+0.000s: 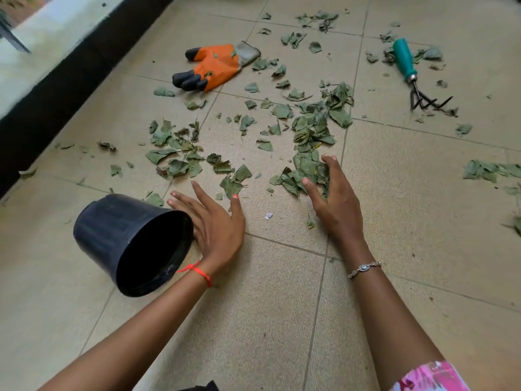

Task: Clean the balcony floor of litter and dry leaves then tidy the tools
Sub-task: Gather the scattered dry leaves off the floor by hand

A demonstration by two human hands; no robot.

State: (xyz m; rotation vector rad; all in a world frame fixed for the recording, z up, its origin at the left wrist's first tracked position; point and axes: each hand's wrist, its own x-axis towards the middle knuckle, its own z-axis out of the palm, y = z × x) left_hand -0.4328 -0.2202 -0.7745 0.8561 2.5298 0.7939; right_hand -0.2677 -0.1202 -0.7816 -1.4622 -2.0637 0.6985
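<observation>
From the head view, your right hand [335, 201] is cupped over a clump of leaves [307, 170], thumb and fingers curled round it; your left hand [214, 221] lies spread flat on the floor [282, 306], just beside the mouth of the pot [127, 244], which is tipped on its side; drag the clump low toward that mouth, left palm as a wall; catch the paper scrap [268, 216] between your hands; glove [217, 66] and rake [408, 69] lie beyond, among more leaves.
</observation>
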